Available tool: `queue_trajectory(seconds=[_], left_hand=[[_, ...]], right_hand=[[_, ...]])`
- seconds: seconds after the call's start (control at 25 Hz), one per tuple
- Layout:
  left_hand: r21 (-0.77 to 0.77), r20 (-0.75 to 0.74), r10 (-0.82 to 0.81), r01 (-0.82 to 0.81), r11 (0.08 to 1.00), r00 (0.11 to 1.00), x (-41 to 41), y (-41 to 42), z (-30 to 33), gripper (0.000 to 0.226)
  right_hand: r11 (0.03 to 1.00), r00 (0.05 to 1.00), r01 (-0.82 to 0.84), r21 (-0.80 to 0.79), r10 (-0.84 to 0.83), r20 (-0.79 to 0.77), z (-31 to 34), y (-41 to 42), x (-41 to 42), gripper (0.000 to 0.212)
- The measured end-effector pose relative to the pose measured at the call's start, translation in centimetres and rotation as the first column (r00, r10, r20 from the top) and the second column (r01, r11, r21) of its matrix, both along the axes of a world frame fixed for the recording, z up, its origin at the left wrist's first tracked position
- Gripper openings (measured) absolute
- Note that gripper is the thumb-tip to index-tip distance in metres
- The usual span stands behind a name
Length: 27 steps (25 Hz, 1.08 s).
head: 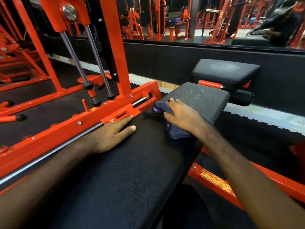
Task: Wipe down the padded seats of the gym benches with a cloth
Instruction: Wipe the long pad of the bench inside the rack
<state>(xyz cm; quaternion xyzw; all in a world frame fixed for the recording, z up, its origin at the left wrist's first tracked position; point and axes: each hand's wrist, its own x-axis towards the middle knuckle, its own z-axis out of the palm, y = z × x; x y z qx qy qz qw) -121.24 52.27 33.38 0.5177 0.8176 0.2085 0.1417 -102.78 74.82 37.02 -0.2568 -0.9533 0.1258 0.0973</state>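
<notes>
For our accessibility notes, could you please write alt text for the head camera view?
A person's right hand presses a dark cloth onto the black padded bench seat, while the left hand rests flat on the pad beside an orange machine frame. A second black pad sits ahead, below a wall mirror.

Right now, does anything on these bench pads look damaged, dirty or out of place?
No damage shows. The far pad has a pale dusty smear on top, so it looks unwiped. The right hand presses the cloth on the near seat.
</notes>
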Motion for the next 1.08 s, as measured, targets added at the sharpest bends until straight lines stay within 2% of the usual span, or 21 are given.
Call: queue_trajectory(seconds=[0.12, 0.2, 0.28, 0.36, 0.48, 0.64, 0.76, 0.84, 0.96, 1.08], left_hand=[[-0.012, 0.000, -0.015, 0.015, 1.000, 1.000, 0.2, -0.1, 0.2, 0.083], [-0.007, 0.000, -0.027, 0.027, 1.000, 1.000, 0.2, -0.1, 0.2, 0.086], [-0.004, 0.003, -0.026, 0.026, 1.000, 1.000, 0.1, 0.0, 0.1, 0.087], [-0.017, -0.002, -0.023, 0.023, 1.000, 1.000, 0.2, 0.1, 0.3, 0.085], [-0.024, -0.006, -0.005, 0.004, 1.000, 1.000, 0.2, 0.0, 0.4, 0.080], [-0.019, -0.001, -0.030, 0.030, 0.999, 1.000, 0.0, -0.1, 0.1, 0.095], [-0.030, 0.003, -0.015, 0.015, 0.999, 1.000, -0.1, -0.1, 0.3, 0.101], [-0.018, 0.005, -0.017, 0.017, 1.000, 1.000, 0.2, -0.2, 0.6, 0.114], [-0.034, 0.016, -0.025, 0.026, 0.999, 1.000, 0.3, -0.1, 0.7, 0.089], [-0.066, 0.064, -0.043, 0.047, 0.997, 0.997, 0.1, 0.7, 1.8, 0.075]], right_hand=[[0.998, 0.999, 0.022, 0.051, -0.020, -0.040, -0.6, -1.0, 2.6, 0.048], [1.000, 0.998, 0.008, 0.030, -0.006, -0.055, -1.5, -2.1, 5.5, 0.054], [0.999, 0.998, 0.035, -0.014, -0.035, -0.045, -0.7, -0.4, 5.1, 0.057], [0.993, 0.995, 0.101, -0.062, -0.102, -0.019, 0.5, 1.2, 3.4, 0.049], [0.992, 0.990, 0.128, -0.005, -0.128, -0.056, 0.0, 0.7, 4.1, 0.042], [0.995, 0.991, 0.095, -0.028, -0.097, -0.096, -1.2, -0.6, 7.4, 0.059], [0.972, 0.973, 0.207, -0.109, -0.216, -0.076, 0.1, 2.5, 5.0, 0.047], [0.967, 0.959, 0.251, -0.049, -0.256, -0.124, -0.4, 1.8, 5.5, 0.044], [0.985, 0.961, 0.163, -0.060, -0.172, -0.216, -2.7, -0.7, 8.5, 0.056], [0.968, 0.963, 0.224, -0.113, -0.238, -0.129, -1.1, 2.4, 6.9, 0.057]])
